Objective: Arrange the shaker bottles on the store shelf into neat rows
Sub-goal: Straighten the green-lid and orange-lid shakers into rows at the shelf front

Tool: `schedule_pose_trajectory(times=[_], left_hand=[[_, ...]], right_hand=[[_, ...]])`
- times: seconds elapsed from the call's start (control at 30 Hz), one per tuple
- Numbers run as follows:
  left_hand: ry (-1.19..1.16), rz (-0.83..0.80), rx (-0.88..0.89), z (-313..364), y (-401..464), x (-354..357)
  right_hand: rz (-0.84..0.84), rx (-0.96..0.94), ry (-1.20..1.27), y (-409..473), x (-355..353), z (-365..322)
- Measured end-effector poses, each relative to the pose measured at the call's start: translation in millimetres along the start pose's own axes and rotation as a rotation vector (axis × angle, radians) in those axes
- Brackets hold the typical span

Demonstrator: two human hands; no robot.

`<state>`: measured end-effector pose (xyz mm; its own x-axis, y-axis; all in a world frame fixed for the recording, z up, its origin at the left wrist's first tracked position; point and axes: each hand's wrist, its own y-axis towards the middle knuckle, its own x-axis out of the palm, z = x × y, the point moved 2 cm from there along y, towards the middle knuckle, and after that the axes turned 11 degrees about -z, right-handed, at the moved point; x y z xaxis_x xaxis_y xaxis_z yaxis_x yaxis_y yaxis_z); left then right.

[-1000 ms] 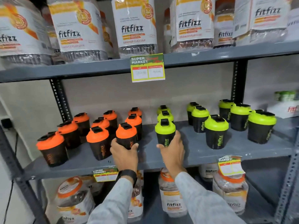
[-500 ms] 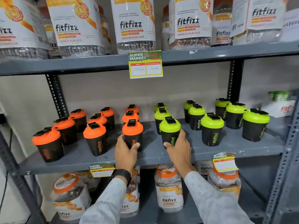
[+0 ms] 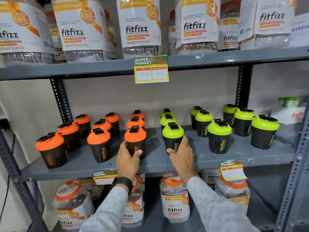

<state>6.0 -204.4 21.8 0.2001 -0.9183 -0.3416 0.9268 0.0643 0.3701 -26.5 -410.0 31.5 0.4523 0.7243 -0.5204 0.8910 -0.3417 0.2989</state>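
On the middle grey shelf stand black shaker bottles, orange-lidded on the left and green-lidded on the right. My left hand grips the front orange-lidded shaker of a column of three. My right hand grips the front green-lidded shaker of the neighbouring column of three. Both bottles stand upright on the shelf. Further left, several orange-lidded shakers stand in looser diagonal lines. To the right, several green-lidded shakers stand scattered.
Large fitfizz jars fill the upper shelf, and more jars sit on the lower one. Price tags hang from the shelf edges. Perforated grey uprights frame the shelf. A white fitfizz box sits at the far right.
Both hands have slid their front bottles a little apart and forward; the orange-lidded one moved right into line with the two behind it. The camera has moved closer.
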Motion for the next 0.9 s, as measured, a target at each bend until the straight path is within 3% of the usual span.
schedule_pose_trajectory(times=[0.57, 0.77, 0.9], left_hand=[[0.009, -0.007, -0.008, -3.8, -12.9, -10.5], [-0.039, 0.261, 0.07, -10.8, -47.9, -53.8], [-0.044, 0.416, 0.047, -38.1, -45.5, -100.7]], right_hand=[[0.024, 0.01, 0.017, -10.1, -4.4, 5.9], [0.272, -0.157, 0.103, -40.2, 2.8, 9.2], [0.247, -0.325, 0.153, -58.2, 35.8, -17.5]])
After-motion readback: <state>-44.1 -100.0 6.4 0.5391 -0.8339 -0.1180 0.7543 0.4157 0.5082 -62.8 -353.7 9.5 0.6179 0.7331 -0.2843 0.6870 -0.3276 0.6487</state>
